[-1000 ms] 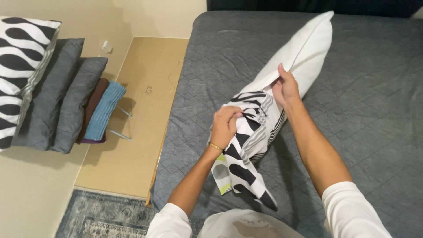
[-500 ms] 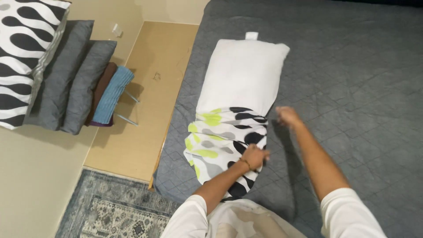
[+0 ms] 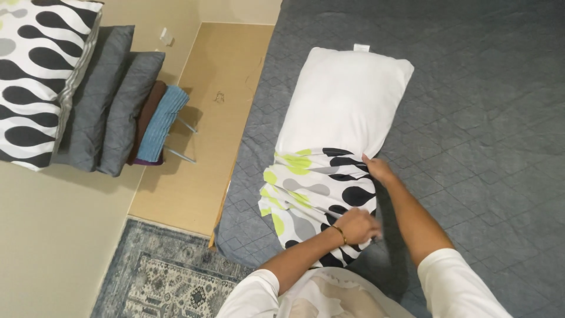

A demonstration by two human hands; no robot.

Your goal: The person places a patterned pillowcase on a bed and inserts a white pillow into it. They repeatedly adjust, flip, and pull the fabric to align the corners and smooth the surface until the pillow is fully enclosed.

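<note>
Both our hands had lowered the white pillow (image 3: 344, 97) flat near the bed's (image 3: 482, 118) left edge; left hand (image 3: 356, 225) and right hand (image 3: 378, 169) gripped the patterned pillowcase (image 3: 318, 197), covering its near end.

The pillow (image 3: 344, 100) lies on the bed (image 3: 482, 118), its near end in the pillowcase (image 3: 318, 188) — cushions (image 3: 88, 94) stacked well left.

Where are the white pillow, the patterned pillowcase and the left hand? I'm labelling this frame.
plain white rectangular pillow (image 3: 344, 97), head view, middle of its bare upper half.
black, grey and lime patterned pillowcase (image 3: 312, 188), head view, bunched fabric over the pillow's lower end.
left hand (image 3: 356, 225), head view, back of the hand.
</note>
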